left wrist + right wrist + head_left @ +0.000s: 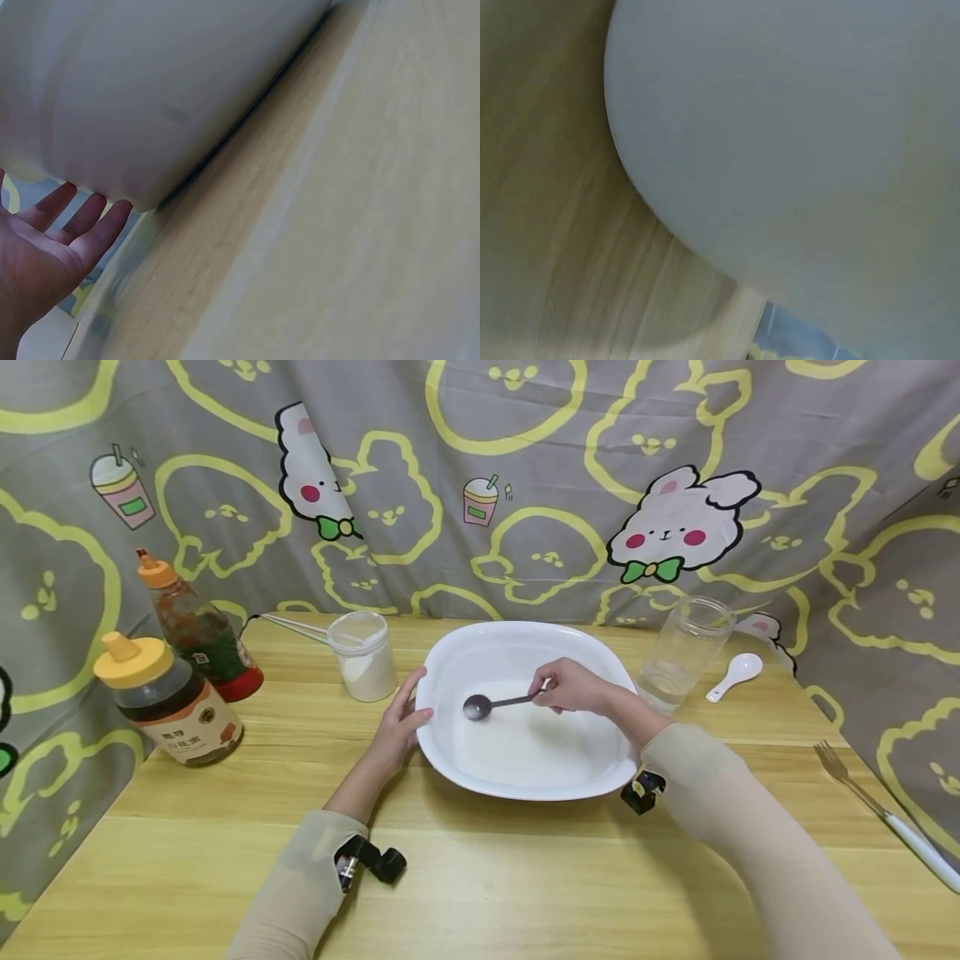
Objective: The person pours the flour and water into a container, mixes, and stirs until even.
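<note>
A large white basin (525, 792) stands in the middle of the table in the head view, with whitish contents spread over its floor. My right hand (572, 685) reaches over its right side and pinches the handle of a dark spoon (477, 707). The spoon's bowl lies low inside the basin, with some white in it. At the left rim, my left hand (393, 727) rests its thumb and extended fingers against the basin. Its fingertips (120, 210) touch the outer wall in the left wrist view. The right wrist view shows the basin's outside (780, 150); the hand is hidden there.
Left of the basin are a jar of white powder (367, 672), a honey bottle (187, 727) and a red sauce bottle (206, 639). To the right stand a clear glass jar with some liquid (678, 652), a white spoon (738, 672) and a fork (885, 810). A patterned curtain (480, 552) hangs behind.
</note>
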`<control>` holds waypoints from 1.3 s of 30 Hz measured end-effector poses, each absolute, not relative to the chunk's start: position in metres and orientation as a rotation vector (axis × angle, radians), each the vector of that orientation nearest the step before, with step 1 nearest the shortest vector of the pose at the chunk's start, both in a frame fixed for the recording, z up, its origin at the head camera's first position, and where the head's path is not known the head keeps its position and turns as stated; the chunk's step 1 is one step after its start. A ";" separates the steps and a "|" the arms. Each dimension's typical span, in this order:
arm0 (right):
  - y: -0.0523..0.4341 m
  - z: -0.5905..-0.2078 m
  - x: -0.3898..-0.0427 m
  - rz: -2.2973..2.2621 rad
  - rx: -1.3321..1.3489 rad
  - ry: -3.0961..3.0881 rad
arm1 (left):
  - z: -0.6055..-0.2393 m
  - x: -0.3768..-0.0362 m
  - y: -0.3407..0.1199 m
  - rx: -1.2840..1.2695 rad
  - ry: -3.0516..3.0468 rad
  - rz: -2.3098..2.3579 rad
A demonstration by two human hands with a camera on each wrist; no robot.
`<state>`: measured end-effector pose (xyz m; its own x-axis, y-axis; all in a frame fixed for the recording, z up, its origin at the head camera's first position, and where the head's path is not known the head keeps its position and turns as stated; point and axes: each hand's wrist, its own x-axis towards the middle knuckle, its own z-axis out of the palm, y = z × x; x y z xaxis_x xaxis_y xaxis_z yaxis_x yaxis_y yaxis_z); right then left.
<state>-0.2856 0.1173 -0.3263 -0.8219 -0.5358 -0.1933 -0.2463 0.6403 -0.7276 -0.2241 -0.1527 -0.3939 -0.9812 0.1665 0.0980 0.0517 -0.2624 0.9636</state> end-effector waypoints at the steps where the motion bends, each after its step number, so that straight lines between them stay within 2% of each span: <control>1: 0.119 -0.326 -0.287 -1.018 -0.575 2.497 | -0.394 -0.224 -0.153 0.276 1.860 2.424; 6: 0.135 -0.323 -0.290 -1.056 -0.407 2.590 | -0.395 -0.224 -0.153 0.277 1.871 2.420; 12: 0.165 -0.307 -0.284 -0.934 -0.354 2.621 | -0.395 -0.225 -0.154 0.292 1.869 2.420; 23: 0.203 -0.283 -0.268 -0.788 -0.566 2.338 | -0.395 -0.225 -0.154 0.294 1.864 2.418; 32: 0.168 -0.302 -0.266 -0.849 -0.767 2.162 | -0.395 -0.225 -0.155 0.296 1.870 2.422; 39: 0.124 -0.325 -0.272 -0.962 -0.683 2.327 | -0.396 -0.224 -0.153 0.290 1.866 2.430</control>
